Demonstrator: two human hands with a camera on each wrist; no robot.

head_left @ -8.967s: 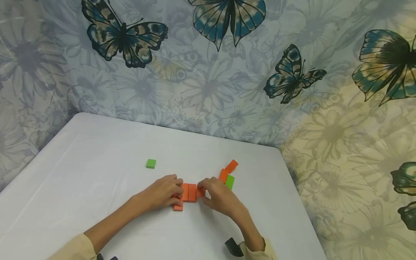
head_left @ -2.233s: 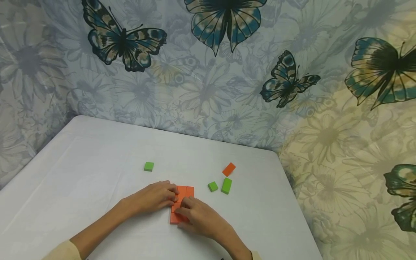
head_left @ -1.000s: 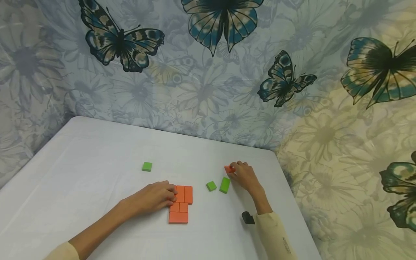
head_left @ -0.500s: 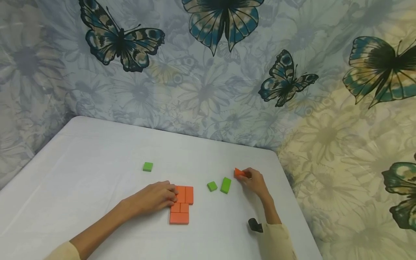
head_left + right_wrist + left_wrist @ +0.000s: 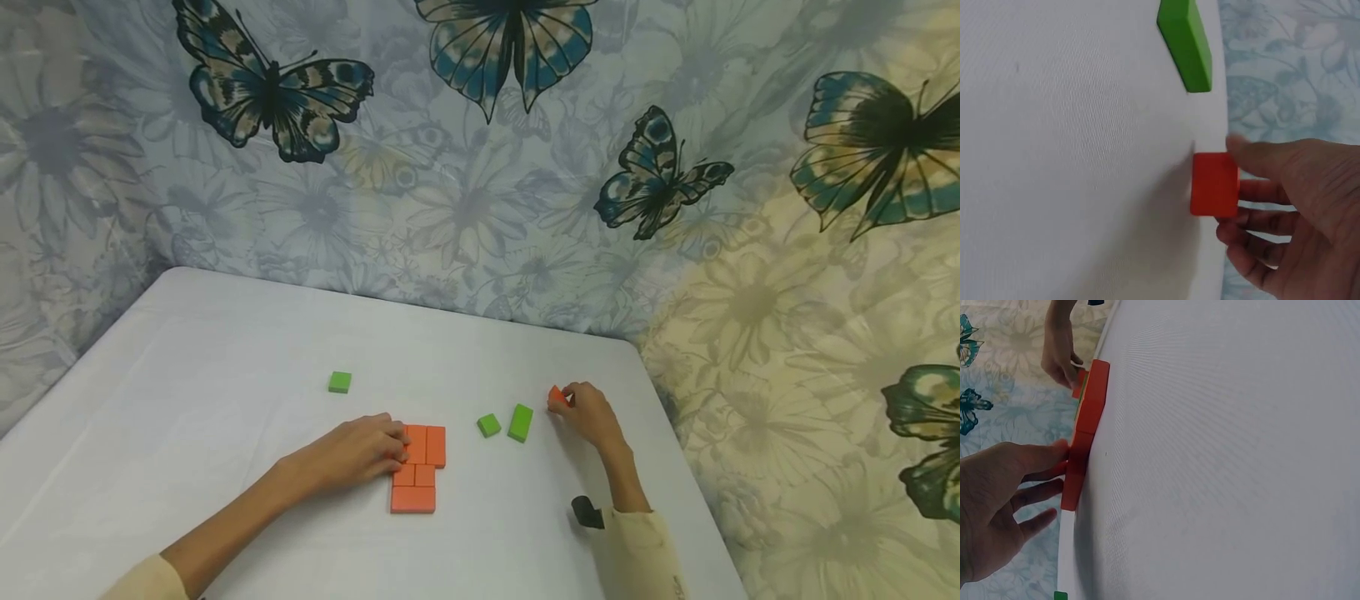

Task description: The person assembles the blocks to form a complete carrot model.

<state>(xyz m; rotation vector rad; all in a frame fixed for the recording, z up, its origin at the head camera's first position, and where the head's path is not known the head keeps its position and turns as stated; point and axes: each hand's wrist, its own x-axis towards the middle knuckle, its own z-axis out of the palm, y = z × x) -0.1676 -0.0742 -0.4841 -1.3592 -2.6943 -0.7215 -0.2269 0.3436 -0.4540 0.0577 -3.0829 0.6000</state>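
Note:
Several orange wooden blocks (image 5: pixel 412 500) lie flat against each other on the white table, a wider top row over a narrower stack. My left hand (image 5: pixel 367 447) rests at their left side, thumb and fingertips touching the end block (image 5: pixel 1075 478), and it hides part of that block. Off to the right, my right hand (image 5: pixel 592 412) pinches a single orange block (image 5: pixel 1214 184) between thumb and fingers, with a shadow on the cloth beside it. Left of that hand are a longer green block (image 5: pixel 521 423) and a smaller green block (image 5: pixel 489 426).
Another green block (image 5: pixel 340 382) sits alone farther back, left of the orange group. The white-covered table (image 5: pixel 225 350) ends at a wall (image 5: pixel 480 208) with butterfly and flower print. A dark object (image 5: pixel 587 512) sticks out by the right sleeve (image 5: pixel 645 550).
Orange blocks loose earlier now lie in the group. My right hand left the group, picked up the far-right orange block and shifted slightly right with it. My left hand stayed by the group.

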